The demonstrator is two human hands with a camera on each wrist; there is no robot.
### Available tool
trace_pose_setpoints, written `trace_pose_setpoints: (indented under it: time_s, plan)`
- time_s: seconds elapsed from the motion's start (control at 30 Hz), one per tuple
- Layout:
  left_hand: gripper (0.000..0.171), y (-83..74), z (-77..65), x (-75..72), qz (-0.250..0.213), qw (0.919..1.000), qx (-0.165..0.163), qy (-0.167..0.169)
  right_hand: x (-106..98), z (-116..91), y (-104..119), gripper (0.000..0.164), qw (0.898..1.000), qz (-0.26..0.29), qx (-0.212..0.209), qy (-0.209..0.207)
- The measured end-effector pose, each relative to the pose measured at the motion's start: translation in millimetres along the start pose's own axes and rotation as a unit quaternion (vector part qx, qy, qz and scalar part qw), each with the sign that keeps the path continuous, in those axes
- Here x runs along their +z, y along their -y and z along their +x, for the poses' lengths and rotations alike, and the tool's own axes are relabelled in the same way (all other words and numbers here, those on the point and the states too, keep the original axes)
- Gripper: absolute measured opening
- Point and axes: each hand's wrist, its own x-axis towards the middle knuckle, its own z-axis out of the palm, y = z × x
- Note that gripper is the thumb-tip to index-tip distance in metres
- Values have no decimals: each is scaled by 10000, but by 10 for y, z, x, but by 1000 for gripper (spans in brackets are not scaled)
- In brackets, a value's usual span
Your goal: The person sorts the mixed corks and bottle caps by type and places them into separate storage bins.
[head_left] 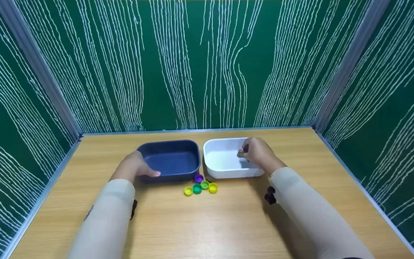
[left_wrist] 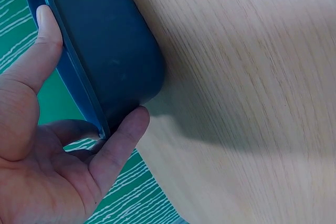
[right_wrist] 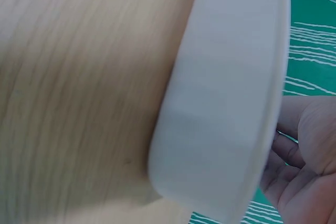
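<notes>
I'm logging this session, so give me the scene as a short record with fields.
Left hand: grips the dark blue bin at its left end
Right hand: pinches a small brown object over the white bin
Layout: dark blue bin left of white bin
Caps: five on the wooden table, near side of the bins
Cap colours: two yellow, one purple, one green, one light green
</notes>
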Motion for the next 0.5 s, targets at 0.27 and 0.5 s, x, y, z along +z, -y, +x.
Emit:
trace_pose_setpoints:
  time_s: [0.27, 0.5]
  plan:
    - [123, 9, 86, 30, 108, 9999, -31, -46, 84, 58, -87, 18, 9999, -21, 121, 117]
    - [125, 5, 41, 11, 42, 9999, -121, -63, 149, 99, -100, 18, 9995, -295, -1, 106]
